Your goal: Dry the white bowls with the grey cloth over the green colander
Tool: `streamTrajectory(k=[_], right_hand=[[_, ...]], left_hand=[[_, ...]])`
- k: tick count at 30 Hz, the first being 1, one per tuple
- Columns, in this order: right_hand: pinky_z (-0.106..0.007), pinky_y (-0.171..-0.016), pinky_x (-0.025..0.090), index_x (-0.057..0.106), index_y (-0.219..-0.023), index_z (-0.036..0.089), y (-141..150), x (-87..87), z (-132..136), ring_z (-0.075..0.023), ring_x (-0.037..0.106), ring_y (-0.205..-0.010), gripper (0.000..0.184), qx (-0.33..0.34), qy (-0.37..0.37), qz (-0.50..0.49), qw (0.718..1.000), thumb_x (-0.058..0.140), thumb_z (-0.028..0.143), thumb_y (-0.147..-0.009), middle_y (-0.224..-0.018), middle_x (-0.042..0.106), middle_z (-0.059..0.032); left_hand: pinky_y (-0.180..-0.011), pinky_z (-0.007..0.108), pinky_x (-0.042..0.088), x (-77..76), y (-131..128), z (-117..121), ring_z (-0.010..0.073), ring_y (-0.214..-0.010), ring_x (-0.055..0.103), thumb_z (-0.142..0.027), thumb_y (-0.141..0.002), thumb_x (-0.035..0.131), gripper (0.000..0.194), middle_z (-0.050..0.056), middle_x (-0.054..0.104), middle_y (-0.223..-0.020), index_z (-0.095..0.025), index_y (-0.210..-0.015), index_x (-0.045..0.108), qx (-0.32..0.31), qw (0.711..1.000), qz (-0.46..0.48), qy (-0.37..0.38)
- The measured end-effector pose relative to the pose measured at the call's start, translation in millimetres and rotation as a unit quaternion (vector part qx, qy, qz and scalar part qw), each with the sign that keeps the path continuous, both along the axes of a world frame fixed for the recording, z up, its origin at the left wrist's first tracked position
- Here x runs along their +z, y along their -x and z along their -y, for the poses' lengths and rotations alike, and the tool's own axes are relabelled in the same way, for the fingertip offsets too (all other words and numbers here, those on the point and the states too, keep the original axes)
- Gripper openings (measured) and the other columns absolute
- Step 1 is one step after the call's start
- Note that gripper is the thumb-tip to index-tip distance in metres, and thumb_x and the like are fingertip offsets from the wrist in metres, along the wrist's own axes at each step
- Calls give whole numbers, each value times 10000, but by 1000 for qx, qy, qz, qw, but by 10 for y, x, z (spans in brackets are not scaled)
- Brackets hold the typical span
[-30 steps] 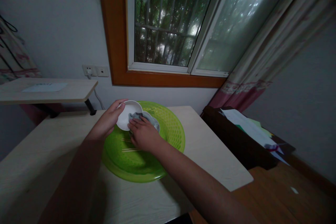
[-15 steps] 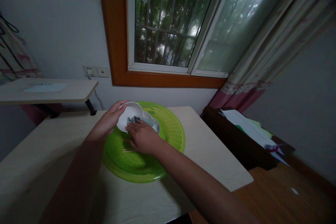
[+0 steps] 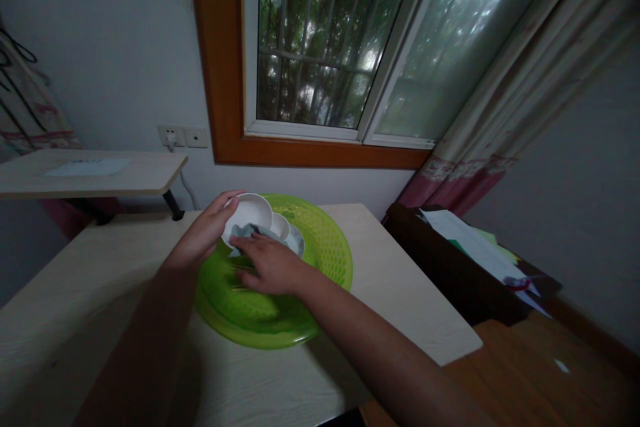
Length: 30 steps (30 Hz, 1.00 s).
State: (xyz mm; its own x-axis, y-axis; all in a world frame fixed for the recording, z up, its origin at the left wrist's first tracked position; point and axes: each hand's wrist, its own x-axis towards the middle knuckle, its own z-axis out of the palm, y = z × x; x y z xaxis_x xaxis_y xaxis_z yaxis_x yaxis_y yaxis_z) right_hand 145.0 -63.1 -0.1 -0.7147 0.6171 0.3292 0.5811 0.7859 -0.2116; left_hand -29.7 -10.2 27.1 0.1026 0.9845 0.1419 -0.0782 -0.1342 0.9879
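Note:
My left hand (image 3: 205,233) grips the rim of a small white bowl (image 3: 251,211), tilted above a round green plastic basin (image 3: 320,250). My right hand (image 3: 270,265) presses a grey cloth (image 3: 241,232) against the bowl's lower inside, fingers closed over it. Behind the bowl, a second white dish (image 3: 286,228) lies in the basin. A pair of wooden chopsticks (image 3: 239,271) rests on the basin's floor, partly hidden under my right hand.
The basin stands on a pale wooden table (image 3: 400,300) below a window. A smaller side table (image 3: 145,173) with a paper sits at the left. A dark box (image 3: 450,267) of papers stands to the right beside a curtain.
My right hand has slid the cloth from the bowl's middle down and left toward its lower edge. The left hand and bowl have barely shifted.

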Motion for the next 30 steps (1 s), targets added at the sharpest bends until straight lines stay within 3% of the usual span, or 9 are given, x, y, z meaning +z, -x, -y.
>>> streamTrajectory(k=[7,11,15,19,22,26,30], right_hand=[[-469,-1227,274,570,-1334,67,-27,-106,-64,-294,528,-1363,535,-71,-41,31,996,643,375,-902,-1422,593,-211],[-531,-1233,231,574,-1341,88,-49,-125,-71,-302,421,-1445,488,-131,-73,56,987,621,298,-903,-1497,526,-197],[-535,-1244,200,567,-1355,72,-41,-112,-53,-294,376,-1473,440,-151,-105,77,980,536,253,-955,-1516,503,-201],[-513,-1254,185,579,-1335,61,-11,-97,-34,-292,467,-1410,455,-120,-100,77,985,579,259,-925,-1456,562,-212],[-491,-1255,201,557,-1364,56,5,-80,-28,-288,533,-1356,521,-64,-54,67,994,607,281,-898,-1416,599,-205],[-463,-1254,233,400,-1506,99,4,-21,-11,-250,534,-1364,642,-13,32,11,999,584,288,-921,-1473,564,-159],[-420,-1201,353,306,-1556,121,0,45,20,-256,463,-1423,715,-5,87,-52,995,603,287,-927,-1533,495,-155]], left_hand=[[-658,238,468,-60,14,-36,179,-822,632,-489,-858,648,489,65,714,-1088,-219,-1265,647,-8,1000,-7,-4],[-605,240,454,-41,11,-27,174,-752,628,-493,-840,660,517,64,722,-1063,-223,-1281,638,-14,1000,-5,3],[-597,235,456,-26,19,-24,170,-746,630,-488,-843,664,518,70,720,-1063,-218,-1283,630,-22,1000,5,7],[-620,237,468,-41,17,-28,174,-780,629,-489,-846,660,504,73,715,-1084,-216,-1269,640,-14,1000,0,1],[-622,235,459,-31,6,-8,173,-788,618,-489,-856,648,489,69,711,-1098,-218,-1263,648,-5,1000,-16,1],[-623,244,458,21,-6,33,189,-806,621,-490,-846,652,500,68,712,-1095,-214,-1264,653,3,1000,-23,6],[-689,245,482,39,-7,38,189,-880,628,-477,-858,642,503,69,696,-1169,-222,-1292,632,-14,1000,-6,8]])
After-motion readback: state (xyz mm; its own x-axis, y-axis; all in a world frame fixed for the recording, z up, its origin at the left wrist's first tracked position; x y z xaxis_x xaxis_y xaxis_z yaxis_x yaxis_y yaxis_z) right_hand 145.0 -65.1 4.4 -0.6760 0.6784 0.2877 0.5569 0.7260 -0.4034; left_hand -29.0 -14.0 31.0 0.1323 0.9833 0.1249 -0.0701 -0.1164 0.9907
